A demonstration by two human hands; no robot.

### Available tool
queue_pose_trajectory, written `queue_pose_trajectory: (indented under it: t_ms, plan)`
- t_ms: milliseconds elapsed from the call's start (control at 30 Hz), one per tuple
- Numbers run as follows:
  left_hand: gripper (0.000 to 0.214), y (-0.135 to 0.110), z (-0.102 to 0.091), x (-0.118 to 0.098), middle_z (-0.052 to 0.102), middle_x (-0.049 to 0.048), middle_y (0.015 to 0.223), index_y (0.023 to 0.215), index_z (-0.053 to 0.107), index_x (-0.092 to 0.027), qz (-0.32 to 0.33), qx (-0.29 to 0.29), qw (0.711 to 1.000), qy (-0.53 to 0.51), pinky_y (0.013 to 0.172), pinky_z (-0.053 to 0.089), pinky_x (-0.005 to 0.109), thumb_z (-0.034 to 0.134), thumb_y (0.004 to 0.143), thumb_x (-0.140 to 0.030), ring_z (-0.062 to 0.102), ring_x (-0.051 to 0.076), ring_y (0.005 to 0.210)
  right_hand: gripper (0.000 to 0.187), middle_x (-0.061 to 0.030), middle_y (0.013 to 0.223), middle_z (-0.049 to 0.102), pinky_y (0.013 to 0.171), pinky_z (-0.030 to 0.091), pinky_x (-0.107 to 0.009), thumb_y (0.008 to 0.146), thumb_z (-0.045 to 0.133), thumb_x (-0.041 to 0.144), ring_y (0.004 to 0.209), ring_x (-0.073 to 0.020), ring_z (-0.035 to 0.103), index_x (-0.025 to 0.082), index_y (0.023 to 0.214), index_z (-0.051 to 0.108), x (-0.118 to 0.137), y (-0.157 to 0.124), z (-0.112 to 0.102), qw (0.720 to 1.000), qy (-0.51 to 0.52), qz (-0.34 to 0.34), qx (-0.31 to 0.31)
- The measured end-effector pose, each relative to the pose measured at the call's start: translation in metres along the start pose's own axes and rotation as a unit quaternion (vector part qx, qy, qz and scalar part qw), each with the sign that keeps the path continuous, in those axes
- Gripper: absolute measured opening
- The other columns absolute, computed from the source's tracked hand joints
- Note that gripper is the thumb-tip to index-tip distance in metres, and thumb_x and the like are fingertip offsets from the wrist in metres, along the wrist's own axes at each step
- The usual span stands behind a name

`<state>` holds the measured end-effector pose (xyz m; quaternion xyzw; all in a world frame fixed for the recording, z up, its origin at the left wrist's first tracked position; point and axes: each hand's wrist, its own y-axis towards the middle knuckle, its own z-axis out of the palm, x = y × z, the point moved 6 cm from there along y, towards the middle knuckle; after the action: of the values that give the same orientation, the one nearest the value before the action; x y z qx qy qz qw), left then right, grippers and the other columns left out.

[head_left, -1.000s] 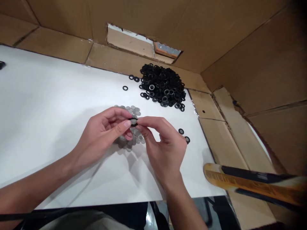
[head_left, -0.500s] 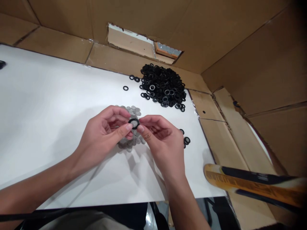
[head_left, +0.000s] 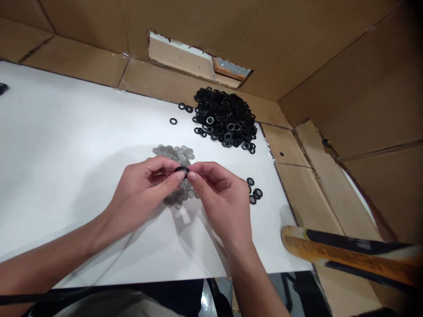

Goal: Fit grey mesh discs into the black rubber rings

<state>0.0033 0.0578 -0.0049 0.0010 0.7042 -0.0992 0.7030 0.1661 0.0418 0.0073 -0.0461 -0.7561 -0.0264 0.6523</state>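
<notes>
Between my two hands, a black rubber ring (head_left: 181, 168) is pinched at fingertip and thumb, tilted so that it shows nearly edge-on. My left hand (head_left: 148, 182) grips its left side and my right hand (head_left: 220, 193) its right side. Whether a disc sits inside the ring is hard to see at this tilt. Below and behind the fingers lies a pile of small grey mesh discs (head_left: 178, 152), partly covered by the hands. Right of my right hand, several black rings with grey discs in them (head_left: 258, 193) lie on the white tabletop (head_left: 59, 145).
A large heap of black rings (head_left: 226, 116) stands at the back, with a loose ring (head_left: 173, 121) left of it. Cardboard walls (head_left: 330, 83) enclose the back and right. A yellow and black tube-like object (head_left: 330, 246) juts in from the right.
The ring in my hands has tipped from facing me, where a grey disc showed inside it, to nearly edge-on. My right hand has shifted slightly left, uncovering more of the finished-looking rings.
</notes>
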Motion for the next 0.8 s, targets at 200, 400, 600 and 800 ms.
queue_pose_trajectory:
  t_ms: [200, 400, 600, 800]
  plan:
    - [0.009, -0.001, -0.001, 0.004, 0.072, -0.0043, 0.075, 0.086, 0.077, -0.022, -0.014, 0.007, 1.0, -0.011, 0.066, 0.057, 0.017, 0.079, 0.09, -0.03, 0.067, 0.01, 0.07, 0.008, 0.0003, 0.084, 0.074, 0.065, 0.052, -0.024, 0.093, 0.072, 0.027, 0.077, -0.0141, 0.068, 0.02, 0.088, 0.071, -0.001, 0.0, 0.005, 0.999, -0.02, 0.02, 0.038]
    - [0.01, -0.001, 0.002, 0.003, 0.073, -0.0043, 0.073, 0.084, 0.075, -0.021, -0.024, 0.015, 1.0, -0.001, 0.064, 0.057, 0.016, 0.079, 0.09, -0.028, 0.069, 0.01, 0.069, 0.013, 0.002, 0.08, 0.065, 0.068, 0.05, -0.023, 0.098, 0.067, 0.027, 0.075, -0.0122, 0.063, 0.019, 0.088, 0.066, 0.001, -0.003, 0.01, 0.998, -0.003, 0.008, 0.066]
    - [0.009, -0.003, 0.001, -0.004, 0.075, -0.0032, 0.073, 0.082, 0.074, -0.022, -0.001, 0.002, 1.0, 0.012, 0.064, 0.06, 0.019, 0.077, 0.09, -0.025, 0.072, 0.012, 0.068, 0.012, 0.0019, 0.079, 0.064, 0.066, 0.05, -0.022, 0.1, 0.064, 0.024, 0.074, -0.0124, 0.062, 0.02, 0.089, 0.064, 0.004, -0.009, 0.013, 0.999, 0.018, -0.013, 0.042]
    - [0.01, -0.004, -0.002, -0.006, 0.075, -0.001, 0.073, 0.08, 0.075, -0.022, 0.024, -0.021, 0.999, 0.04, 0.063, 0.061, 0.024, 0.079, 0.088, -0.027, 0.073, 0.016, 0.067, 0.012, -0.0002, 0.082, 0.072, 0.07, 0.056, -0.027, 0.095, 0.074, 0.028, 0.075, -0.0154, 0.068, 0.02, 0.087, 0.07, 0.006, -0.007, 0.008, 1.0, -0.002, -0.024, 0.016]
